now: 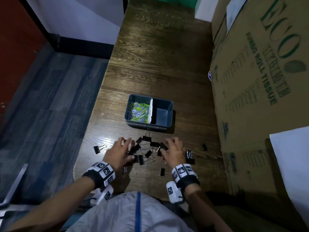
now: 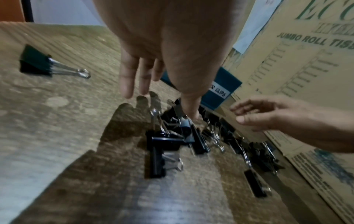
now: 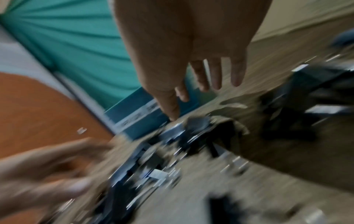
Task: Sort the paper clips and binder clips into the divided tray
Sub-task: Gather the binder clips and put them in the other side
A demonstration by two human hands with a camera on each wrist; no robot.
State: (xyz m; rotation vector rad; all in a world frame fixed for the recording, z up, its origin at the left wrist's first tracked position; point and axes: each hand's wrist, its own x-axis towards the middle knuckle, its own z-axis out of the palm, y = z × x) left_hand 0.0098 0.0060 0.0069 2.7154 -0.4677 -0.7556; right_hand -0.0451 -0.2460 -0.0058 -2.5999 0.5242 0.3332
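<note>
The right wrist view is smeared: the binder clips (image 3: 191,136) are dark streaks and the left hand (image 3: 47,174) a blur. Labels on the tray (image 1: 147,126) are too small to read. The left hand hides some clips in the head view.

Your left hand (image 1: 119,152) and right hand (image 1: 173,152) hover with fingers spread on either side of a heap of black binder clips (image 1: 143,153) on the wooden table (image 1: 158,67). Just beyond the heap sits the tray (image 1: 168,114); its left compartment is full of green and white paper clips (image 1: 138,113), a white divider (image 1: 151,111) parting it from the right one. A stray clip (image 1: 97,149) lies left of your left hand, another clip (image 1: 204,147) right of your right hand. A cardboard box (image 1: 260,97) stands along the table's right side.
</note>
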